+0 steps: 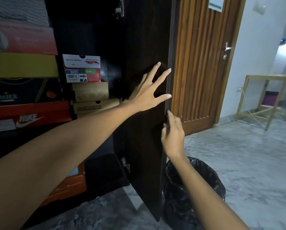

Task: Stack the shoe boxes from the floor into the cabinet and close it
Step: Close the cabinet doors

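Observation:
The dark cabinet door (143, 143) stands open, edge toward me. My left hand (148, 92) lies flat on its inner face with fingers spread. My right hand (172, 133) grips the door's outer edge lower down, fingers curled around it. Inside the cabinet, one stack of shoe boxes shows a white Skechers box (81, 61) on top of tan boxes (90, 91). At the left a closer stack includes a yellow box (23, 64), a black box and a red Nike box (29, 113). An orange box (67, 185) sits on the bottom shelf, partly hidden by my left arm.
A bin lined with a black bag (193, 188) stands on the marble floor right behind the open door. A wooden room door (203, 63) is beyond it. A wooden frame stand (263, 100) is at the far right by the wall.

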